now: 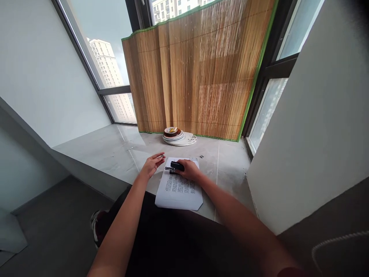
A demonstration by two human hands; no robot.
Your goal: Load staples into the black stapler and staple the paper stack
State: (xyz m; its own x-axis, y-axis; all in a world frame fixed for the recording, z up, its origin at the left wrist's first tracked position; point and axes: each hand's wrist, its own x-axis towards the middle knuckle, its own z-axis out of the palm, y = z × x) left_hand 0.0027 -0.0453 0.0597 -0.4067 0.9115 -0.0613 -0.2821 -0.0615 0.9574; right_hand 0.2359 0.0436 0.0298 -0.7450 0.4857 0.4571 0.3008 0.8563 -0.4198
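Observation:
My right hand [189, 170] is wrapped around a black stapler [177, 166] that lies over printed paper sheets [178, 198]. The stapler's silvery metal part [169, 168] sticks out to the left, toward my other hand. Left of the stapler, my left hand [151, 165] is raised, with thumb and fingertips pinched on a small silvery piece [163, 156], too small to name surely. The paper rests on the tiled window ledge [230, 169], its near edge by my lap. Small grey metal bits [201, 156] lie on the ledge just right of the paper's far corner.
A stack of plates [173, 135] stands beyond the paper, beside an oval white plate [190, 139]. Behind it hangs a bamboo blind [190, 77] with green edging, across the windows. A white wall [291, 127] bounds the ledge on the right. Tiny scraps [130, 148] lie farther left.

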